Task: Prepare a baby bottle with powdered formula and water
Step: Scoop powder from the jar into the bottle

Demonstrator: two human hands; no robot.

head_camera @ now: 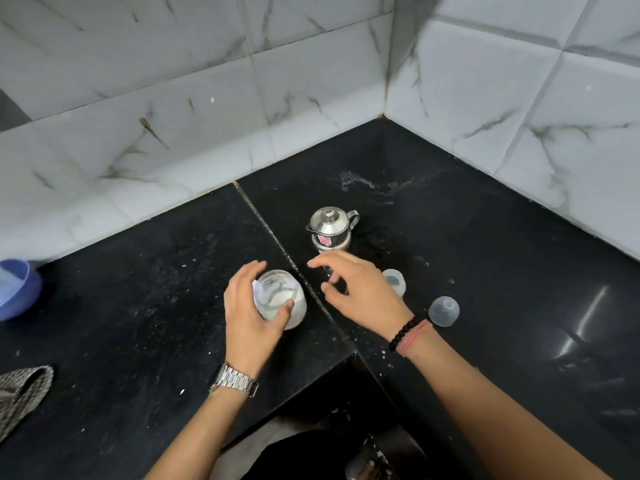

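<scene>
A glass jar of white powder is gripped by the left hand, fingers and thumb curled round its side, on the black counter just left of the seam. A scoop seems to lie inside it, though that cannot be made out for certain. The right hand is held just right of the jar with loosely curled fingers; nothing is seen in it, and it is judged open.

The jar is judged rigid, smooth and breakable, moderately heavy for its size, and liable to slip if powder has dusted the wall. It is best taken round the widest part of the body, as now, and steadied while powder is lifted out. The powder itself is light and easily spilled; specks are already scattered on the counter.

Behind the right hand a clear bottle is partly hidden, open end up as far as can be told. It is judged light, slightly yielding plastic, easily tipped, and is best held round the body. A clear cap lies near it, apart. A small steel pot with a lid stands further back; presumably it holds the water.

Counted: one jar, one bottle, one cap, one pot, one blue bowl at the left edge, one cloth.
</scene>
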